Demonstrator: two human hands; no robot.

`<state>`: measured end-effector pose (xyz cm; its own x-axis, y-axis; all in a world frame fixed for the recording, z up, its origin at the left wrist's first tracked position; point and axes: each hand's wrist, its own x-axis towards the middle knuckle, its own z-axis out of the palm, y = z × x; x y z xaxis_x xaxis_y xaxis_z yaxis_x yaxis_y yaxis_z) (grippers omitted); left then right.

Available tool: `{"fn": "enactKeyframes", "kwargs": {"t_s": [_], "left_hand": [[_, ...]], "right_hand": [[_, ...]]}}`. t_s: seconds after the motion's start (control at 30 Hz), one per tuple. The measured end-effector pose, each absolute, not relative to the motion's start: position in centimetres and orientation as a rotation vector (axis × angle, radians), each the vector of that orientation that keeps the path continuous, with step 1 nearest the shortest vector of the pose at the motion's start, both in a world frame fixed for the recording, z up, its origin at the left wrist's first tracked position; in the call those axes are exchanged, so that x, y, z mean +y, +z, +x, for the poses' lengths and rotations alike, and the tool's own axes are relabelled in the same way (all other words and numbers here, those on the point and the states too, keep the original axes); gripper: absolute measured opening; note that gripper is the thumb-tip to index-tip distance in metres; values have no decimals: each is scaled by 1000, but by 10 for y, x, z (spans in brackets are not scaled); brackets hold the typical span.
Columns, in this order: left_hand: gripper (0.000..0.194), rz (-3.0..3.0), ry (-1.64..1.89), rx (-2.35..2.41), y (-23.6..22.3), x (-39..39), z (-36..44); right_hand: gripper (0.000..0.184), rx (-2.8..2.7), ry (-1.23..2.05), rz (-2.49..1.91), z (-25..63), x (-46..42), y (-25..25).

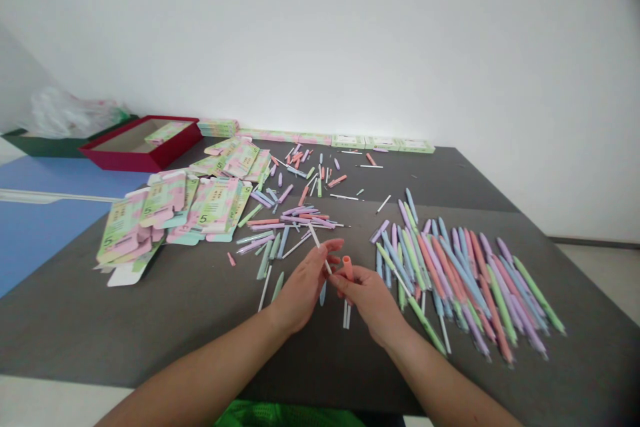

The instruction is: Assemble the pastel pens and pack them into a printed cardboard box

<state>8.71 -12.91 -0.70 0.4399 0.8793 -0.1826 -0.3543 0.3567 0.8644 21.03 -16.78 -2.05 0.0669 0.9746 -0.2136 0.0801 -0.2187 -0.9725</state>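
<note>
My left hand (pixel 306 283) pinches a thin white pen refill (pixel 319 247) that points up and away from me. My right hand (pixel 369 297) grips an orange pen barrel (pixel 347 267) with its open end facing up, close to the refill's lower end. Both hands hover just above the dark grey table (pixel 175 307) near its front middle. A couple of white refills (pixel 346 313) lie on the table beneath my right hand.
A spread of assembled pastel pens (pixel 465 273) lies to the right. Loose pen parts and refills (pixel 295 213) are scattered ahead. Flat pastel cartons (pixel 170 210) pile at the left, a red tray (pixel 143 141) behind them, folded boxes (pixel 380 143) along the wall.
</note>
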Motion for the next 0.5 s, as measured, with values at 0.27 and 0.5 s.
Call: {"fn": "enactKeyframes", "kwargs": {"t_s": [0.27, 0.5], "left_hand": [[36, 1010, 801, 828, -6, -123, 83], [26, 1281, 750, 854, -3, -121, 82]], "right_hand": [[23, -940, 1465, -1208, 208, -168, -19], [24, -668, 1465, -1153, 212, -163, -27]]}}
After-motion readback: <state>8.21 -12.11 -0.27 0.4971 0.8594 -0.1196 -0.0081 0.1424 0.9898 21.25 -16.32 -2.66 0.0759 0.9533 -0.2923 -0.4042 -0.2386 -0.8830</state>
